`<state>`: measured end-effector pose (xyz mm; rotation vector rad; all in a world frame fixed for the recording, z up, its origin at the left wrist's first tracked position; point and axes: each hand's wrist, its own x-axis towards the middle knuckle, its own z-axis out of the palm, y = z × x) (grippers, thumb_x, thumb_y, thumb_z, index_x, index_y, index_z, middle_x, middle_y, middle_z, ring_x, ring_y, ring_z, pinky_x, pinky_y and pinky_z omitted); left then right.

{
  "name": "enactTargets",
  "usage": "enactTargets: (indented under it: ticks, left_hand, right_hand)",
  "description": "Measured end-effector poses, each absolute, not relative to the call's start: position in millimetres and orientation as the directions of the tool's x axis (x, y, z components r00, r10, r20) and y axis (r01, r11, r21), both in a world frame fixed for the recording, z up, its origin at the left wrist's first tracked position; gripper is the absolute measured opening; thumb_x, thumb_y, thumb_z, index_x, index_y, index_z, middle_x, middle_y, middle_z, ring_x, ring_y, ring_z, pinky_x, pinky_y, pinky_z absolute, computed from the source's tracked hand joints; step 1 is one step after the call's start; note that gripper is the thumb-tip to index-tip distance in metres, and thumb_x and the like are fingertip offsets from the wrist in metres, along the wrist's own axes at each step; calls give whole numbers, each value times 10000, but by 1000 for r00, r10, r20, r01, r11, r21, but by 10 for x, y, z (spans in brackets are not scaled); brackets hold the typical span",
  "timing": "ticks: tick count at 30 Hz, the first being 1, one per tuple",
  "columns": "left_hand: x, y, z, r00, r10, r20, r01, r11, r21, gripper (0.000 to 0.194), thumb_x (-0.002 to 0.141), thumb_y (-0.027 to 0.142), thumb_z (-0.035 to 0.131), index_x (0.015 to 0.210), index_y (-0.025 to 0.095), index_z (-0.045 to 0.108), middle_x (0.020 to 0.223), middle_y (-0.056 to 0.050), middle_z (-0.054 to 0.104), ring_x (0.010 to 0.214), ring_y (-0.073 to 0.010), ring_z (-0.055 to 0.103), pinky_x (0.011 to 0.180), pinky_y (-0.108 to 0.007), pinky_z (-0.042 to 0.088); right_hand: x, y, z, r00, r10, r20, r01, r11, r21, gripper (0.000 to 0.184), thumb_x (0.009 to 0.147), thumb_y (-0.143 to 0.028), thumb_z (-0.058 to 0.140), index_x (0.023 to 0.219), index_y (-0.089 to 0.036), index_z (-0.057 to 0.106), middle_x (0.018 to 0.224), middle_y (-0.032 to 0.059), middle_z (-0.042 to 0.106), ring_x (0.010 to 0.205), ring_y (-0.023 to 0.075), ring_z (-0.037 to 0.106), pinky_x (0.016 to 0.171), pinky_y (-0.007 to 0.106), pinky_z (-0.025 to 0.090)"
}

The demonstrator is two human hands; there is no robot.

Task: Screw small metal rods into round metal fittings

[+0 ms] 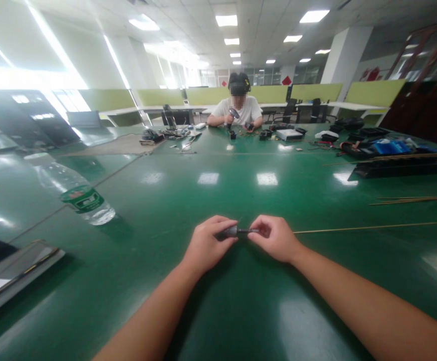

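Observation:
My left hand (207,243) is wrapped round a small grey cylindrical piece (232,231), whose end shows between thumb and fingers. From that end a thin dark shaft (243,231) points right. The fingertips of my right hand (274,236) pinch the shaft's far end. Both hands are close together, low over the green table (218,306). A long thin brass-coloured rod (372,228) runs from behind my right wrist to the right edge; whether it meets the shaft is hidden.
A clear bottle with a green label (85,199) is at the left, behind a grey flat case (19,276). More thin rods (406,200) and a dark tray (402,167) lie right. Across the table a person (237,108) holds a dark handheld tool (234,114) among scattered parts.

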<state>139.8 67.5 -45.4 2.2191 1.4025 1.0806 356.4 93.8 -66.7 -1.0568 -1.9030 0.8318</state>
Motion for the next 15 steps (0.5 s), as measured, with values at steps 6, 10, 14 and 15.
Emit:
enactTargets:
  ticks: [6,10,14,15]
  left_hand:
    - [1325,688,-460,248,858,450,660,-490,570,312,753,166,761,1044,276,739,1016,-7,712,929,-165,653,860,-289,522]
    - [1323,695,-463,252,856,452,659,-494,568,312,762,164,750,1053,275,736,1020,-10,711,925,-164,654,856,-290,526]
    - [1324,701,-453,253,854,455,663,-495,561,320,758,153,748,1054,276,734,1017,-5,711,921,-159,654,856,-284,528]
    - [1321,703,-451,252,853,457,664,-496,559,318,757,154,750,1050,275,735,1015,-4,711,919,-159,655,855,-283,528]
  right_hand:
    - [3570,939,-653,-334,886,320,363,435,-824,81,768,-232,686,789,-154,688,658,15,649,559,133,549,531,237,418]
    - [3574,945,-654,-335,886,319,372,436,-819,82,763,-231,688,789,-153,690,660,15,649,560,132,551,533,236,419]
    - [3575,946,-654,-333,887,319,372,435,-820,83,764,-230,684,792,-152,690,664,15,650,561,129,549,536,235,419]
    - [3575,945,-653,-333,887,320,373,435,-820,83,764,-229,684,792,-151,690,664,15,650,562,129,548,537,234,419]
